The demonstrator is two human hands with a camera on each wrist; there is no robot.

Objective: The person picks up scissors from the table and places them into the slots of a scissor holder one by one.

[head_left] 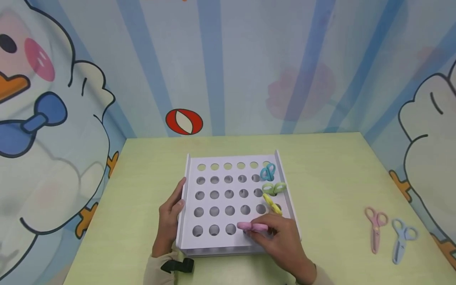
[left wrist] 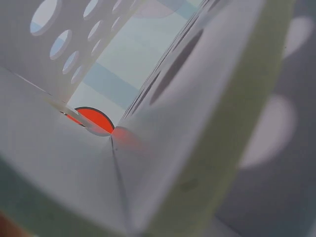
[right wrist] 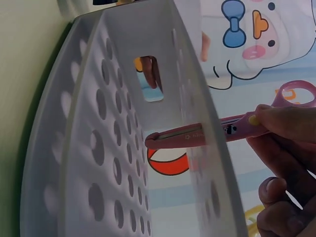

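A white rack point(head_left: 222, 202) with rows of round holes stands tilted on the table. My left hand point(head_left: 169, 217) holds its left side; in the right wrist view a finger point(right wrist: 151, 74) shows through the side slot. Pink scissors point(right wrist: 187, 136) are pinched by the handle in my right hand point(head_left: 281, 241). Their closed blades pass through a front-row hole of the upper panel, with the tip between the two panels. Teal scissors point(head_left: 268, 172), green scissors point(head_left: 274, 187) and yellow scissors point(head_left: 272, 204) stand handle-up along the right column. The left wrist view mostly shows the rack's inside.
Another pair of pink scissors point(head_left: 375, 227) and blue scissors point(head_left: 400, 239) lie flat on the pale green table point(head_left: 331, 178), to the right. Behind the table rises a striped wall point(head_left: 242, 79) with cartoon birds at both sides.
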